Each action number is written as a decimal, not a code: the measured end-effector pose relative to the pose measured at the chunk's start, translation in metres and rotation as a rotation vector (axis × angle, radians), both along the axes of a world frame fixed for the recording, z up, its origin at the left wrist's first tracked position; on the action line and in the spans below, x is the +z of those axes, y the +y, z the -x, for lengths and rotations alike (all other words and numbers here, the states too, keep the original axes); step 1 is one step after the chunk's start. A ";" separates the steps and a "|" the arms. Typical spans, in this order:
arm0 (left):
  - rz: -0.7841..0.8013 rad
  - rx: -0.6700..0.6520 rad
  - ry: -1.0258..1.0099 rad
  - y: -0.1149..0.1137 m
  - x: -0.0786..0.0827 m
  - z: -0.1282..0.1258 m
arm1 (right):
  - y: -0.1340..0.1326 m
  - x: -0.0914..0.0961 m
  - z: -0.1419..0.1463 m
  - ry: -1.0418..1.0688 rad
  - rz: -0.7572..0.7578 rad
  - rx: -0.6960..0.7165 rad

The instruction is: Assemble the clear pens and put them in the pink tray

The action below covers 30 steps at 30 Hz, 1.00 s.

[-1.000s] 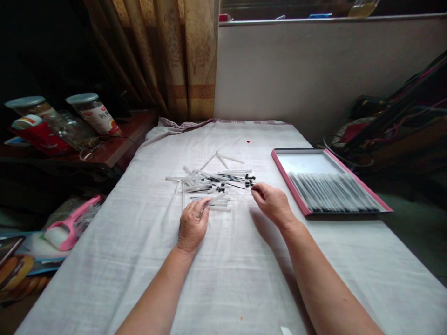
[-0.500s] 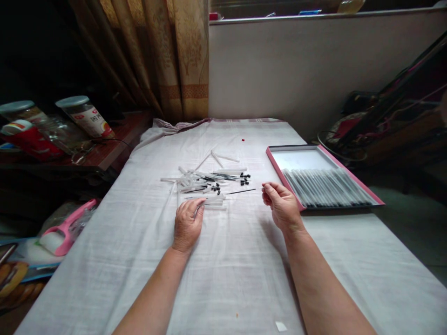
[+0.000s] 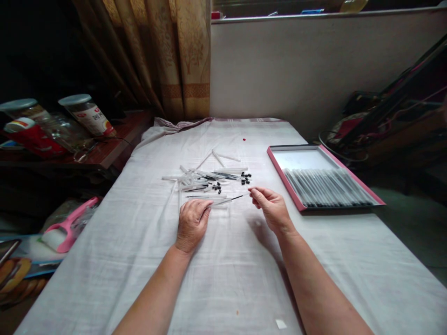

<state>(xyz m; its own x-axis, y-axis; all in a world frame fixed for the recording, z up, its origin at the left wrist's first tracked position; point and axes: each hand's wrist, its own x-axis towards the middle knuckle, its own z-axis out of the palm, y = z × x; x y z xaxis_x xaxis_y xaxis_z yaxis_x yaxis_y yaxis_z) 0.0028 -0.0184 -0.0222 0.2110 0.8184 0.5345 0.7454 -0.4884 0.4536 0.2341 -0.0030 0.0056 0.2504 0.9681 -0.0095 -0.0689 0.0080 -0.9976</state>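
- The left hand (image 3: pixel 192 223) lies palm down on the white cloth-covered table (image 3: pixel 226 279), near the middle. Its fingers are curled, and thumb and forefinger pinch the near-left end of a clear plastic tube (image 3: pixel 219 202).
- The clear plastic tube lies low over the cloth and points right and slightly far, toward the other hand.
- The right hand (image 3: pixel 270 209) is raised just right of it. Its fingertips are closed on the right end of a thin black refill (image 3: pixel 239 197).
- The refill's left end meets the open right end of the tube. I cannot tell whether it is inside.
- Just beyond both hands lies a loose heap of clear tubes, black refills and small black caps (image 3: pixel 209 179), spread across the cloth, with a few tubes strayed farther out.
- To the right, well apart from the heap, a flat pink-rimmed tray (image 3: pixel 279 170) holds a tidy row of assembled pens (image 3: pixel 328 186) in its near half.
- A tiny red speck (image 3: pixel 243 139) sits on the far cloth.
- Off the table on the left are a pink lint roller (image 3: pixel 66 228) low down and a lidded plastic jar (image 3: pixel 87 116) on a dark wooden shelf.
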 end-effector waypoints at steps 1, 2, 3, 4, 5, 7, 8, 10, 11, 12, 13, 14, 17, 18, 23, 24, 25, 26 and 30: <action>-0.005 -0.002 0.004 0.000 0.000 0.000 | -0.001 -0.001 0.006 -0.047 -0.010 0.033; -0.008 -0.004 0.005 -0.001 0.000 -0.001 | -0.003 -0.003 0.013 -0.094 -0.030 0.068; -0.007 -0.005 0.002 -0.001 0.000 -0.001 | -0.004 -0.005 0.020 -0.139 -0.060 0.100; -0.003 -0.005 -0.003 -0.001 0.000 -0.001 | -0.005 -0.007 0.028 -0.179 -0.094 0.127; 0.003 -0.005 -0.013 -0.001 0.000 -0.001 | -0.005 -0.008 0.034 -0.221 -0.130 0.148; 0.015 -0.009 -0.043 -0.001 0.000 -0.001 | -0.007 -0.011 0.046 -0.333 -0.196 0.177; 0.023 -0.013 -0.057 -0.002 0.000 -0.002 | -0.008 -0.011 0.050 -0.410 -0.224 0.187; 0.046 -0.021 -0.081 -0.002 0.000 -0.002 | -0.009 -0.011 0.057 -0.586 -0.279 0.206; 0.059 -0.019 -0.094 -0.002 -0.001 -0.002 | -0.008 -0.011 0.058 -0.660 -0.303 0.223; 0.075 -0.011 -0.112 -0.002 -0.001 -0.002 | -0.007 -0.010 0.058 -0.716 -0.323 0.250; 0.094 0.001 -0.137 -0.001 -0.002 -0.002 | -0.003 -0.010 0.058 -0.753 -0.337 0.283; 0.116 0.013 -0.168 -0.001 -0.002 -0.002 | 0.002 -0.009 0.056 -0.776 -0.340 0.311; 0.190 0.042 -0.278 0.002 -0.004 -0.001 | 0.028 -0.006 0.047 -0.860 -0.294 0.295; 0.212 0.053 -0.313 0.003 -0.005 -0.001 | 0.039 -0.004 0.044 -0.923 -0.274 0.263; 0.278 0.114 -0.428 0.007 -0.007 0.001 | 0.078 0.001 0.044 -1.325 -0.172 0.443; 0.286 0.118 -0.442 0.008 -0.007 0.001 | 0.081 0.002 0.046 -1.383 -0.152 0.479; 0.294 0.117 -0.452 0.008 -0.007 0.002 | 0.083 0.002 0.048 -1.428 -0.135 0.505; 0.302 0.114 -0.459 0.008 -0.008 0.002 | 0.084 0.001 0.050 -1.456 -0.123 0.523; 0.320 0.110 -0.459 0.009 -0.009 0.002 | 0.084 -0.003 0.051 -1.385 -0.117 0.485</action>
<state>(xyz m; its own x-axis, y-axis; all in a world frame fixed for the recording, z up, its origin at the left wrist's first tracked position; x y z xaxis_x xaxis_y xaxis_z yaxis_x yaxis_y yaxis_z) 0.0008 -0.0094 -0.0309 -0.0798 0.9586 0.2734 0.4759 -0.2044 0.8554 0.1831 0.0814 0.0030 -0.3476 0.9366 0.0446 0.9003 0.3467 -0.2632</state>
